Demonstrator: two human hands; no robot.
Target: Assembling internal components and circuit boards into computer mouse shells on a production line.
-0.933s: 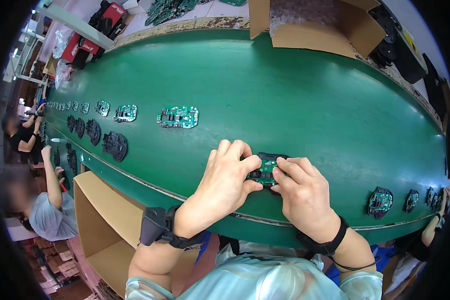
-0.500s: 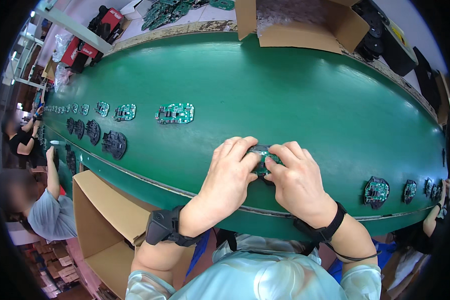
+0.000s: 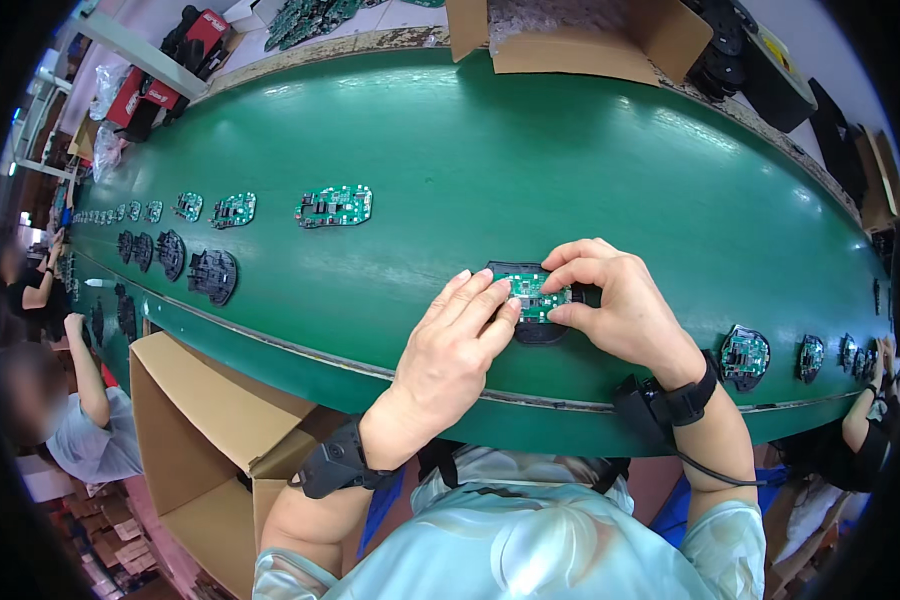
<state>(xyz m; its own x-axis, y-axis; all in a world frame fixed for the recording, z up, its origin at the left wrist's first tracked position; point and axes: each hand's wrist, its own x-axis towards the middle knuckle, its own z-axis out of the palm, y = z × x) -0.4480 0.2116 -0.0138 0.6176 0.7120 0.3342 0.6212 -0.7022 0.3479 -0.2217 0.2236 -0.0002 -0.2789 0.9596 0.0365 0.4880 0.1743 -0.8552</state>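
A green circuit board [image 3: 532, 309] lies in a black plastic shell [image 3: 540, 334] on the green work surface in front of me. My left hand [image 3: 455, 340] has its fingers and thumb close together at the board's left end. With thumb and fingers bent, my right hand [image 3: 620, 300] grips the board's right end. Part of the shell shows above and below the board; both ends are partly covered by my fingers. Each of my wrists wears a black strapped device.
Loose circuit boards [image 3: 334, 206] and black shells [image 3: 213, 276] line up at left. Shells with boards [image 3: 745, 357] sit at right. An open carton [image 3: 575, 57] stands across the belt, another carton [image 3: 195, 400] at lower left. Co-workers are at both sides.
My right hand has shifted right from over the board's middle to its right end. Both thumbs have moved apart, so more of the board and shell shows. The whole view has shifted slightly.
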